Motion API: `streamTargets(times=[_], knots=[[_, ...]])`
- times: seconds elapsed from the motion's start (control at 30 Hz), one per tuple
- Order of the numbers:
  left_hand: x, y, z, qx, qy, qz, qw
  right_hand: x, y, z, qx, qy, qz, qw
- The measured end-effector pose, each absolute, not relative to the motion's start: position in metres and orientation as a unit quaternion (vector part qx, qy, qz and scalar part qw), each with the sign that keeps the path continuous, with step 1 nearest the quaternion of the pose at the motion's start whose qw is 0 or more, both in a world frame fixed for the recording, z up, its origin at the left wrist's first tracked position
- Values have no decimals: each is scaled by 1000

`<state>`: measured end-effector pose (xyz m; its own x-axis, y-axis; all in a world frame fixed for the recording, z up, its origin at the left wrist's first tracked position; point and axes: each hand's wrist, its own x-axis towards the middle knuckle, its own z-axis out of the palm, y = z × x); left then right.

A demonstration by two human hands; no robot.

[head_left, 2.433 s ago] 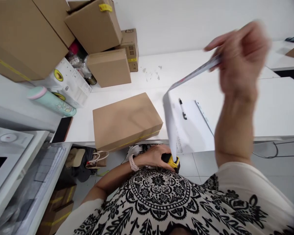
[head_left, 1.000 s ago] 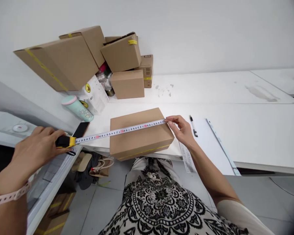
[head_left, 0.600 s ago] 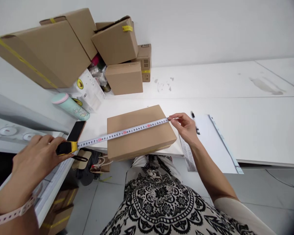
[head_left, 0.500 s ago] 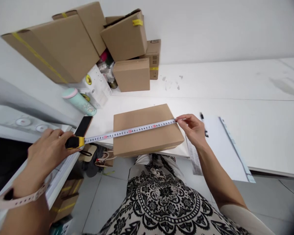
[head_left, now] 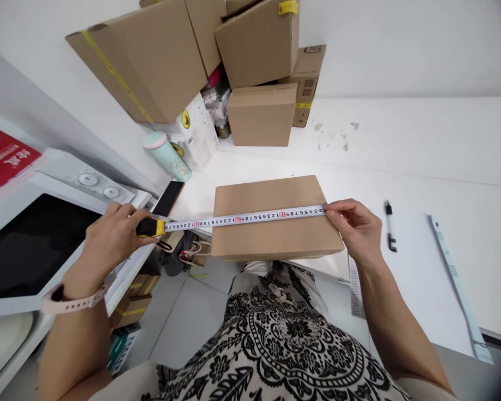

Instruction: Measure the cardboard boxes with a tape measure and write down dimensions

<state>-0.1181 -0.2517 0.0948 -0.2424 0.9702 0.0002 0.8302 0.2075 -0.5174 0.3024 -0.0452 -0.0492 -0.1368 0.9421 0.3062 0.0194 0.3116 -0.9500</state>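
Note:
A brown cardboard box lies flat at the front edge of the white table. Across its top runs the white blade of a tape measure, its numbers upside down to me. My left hand is closed around the black and yellow case, off the box's left side. Thumb and fingers of my right hand pinch the blade's end at the box's right edge, hiding the tip. Between case and box, the blade spans the gap in the air.
Cardboard boxes are stacked at the back left, beside a mint bottle. A black phone-like slab lies near the left hand. At far left stands a microwave. A pen and white paper lie right.
The camera view has turned left, so the scene sits further right and the microwave shows more. Both hands keep hold of the tape measure, stretched over the box as before.

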Motion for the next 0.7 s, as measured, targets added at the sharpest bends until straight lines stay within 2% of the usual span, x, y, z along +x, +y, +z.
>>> streamTargets(times=[0.37, 0.7], knots=[[-125, -253, 93, -620, -744, 180, 170, 304, -45, -50, -389, -625, 423, 529], [-119, -249, 97, -656, -709, 201, 162, 301, -47, -48, -382, -617, 431, 537]])
